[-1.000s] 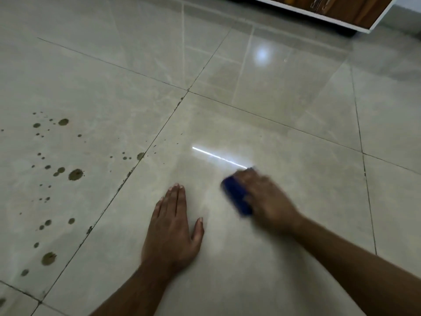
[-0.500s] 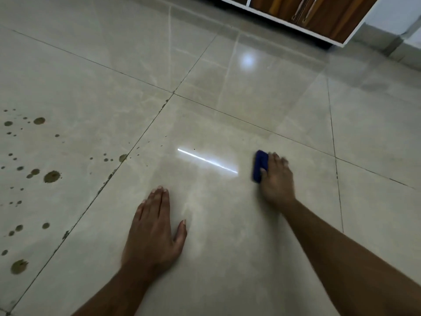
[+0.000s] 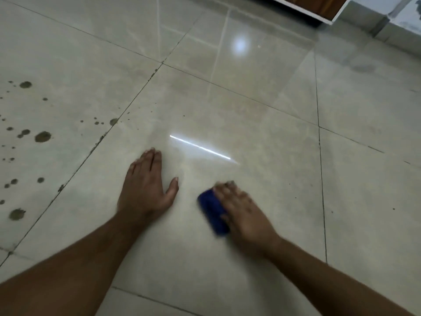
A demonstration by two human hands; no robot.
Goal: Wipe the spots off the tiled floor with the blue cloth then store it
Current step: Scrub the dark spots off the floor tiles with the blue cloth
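Two hands are seen on the tiled floor (image 3: 262,124). The left hand (image 3: 145,192) is laid flat and open, holding nothing. The blue cloth (image 3: 213,213) is pressed to the floor under the right hand (image 3: 245,215), whose blurred fingers are bent over it. Many brown spots (image 3: 42,136) are left on the tile far to the left, well apart from the cloth.
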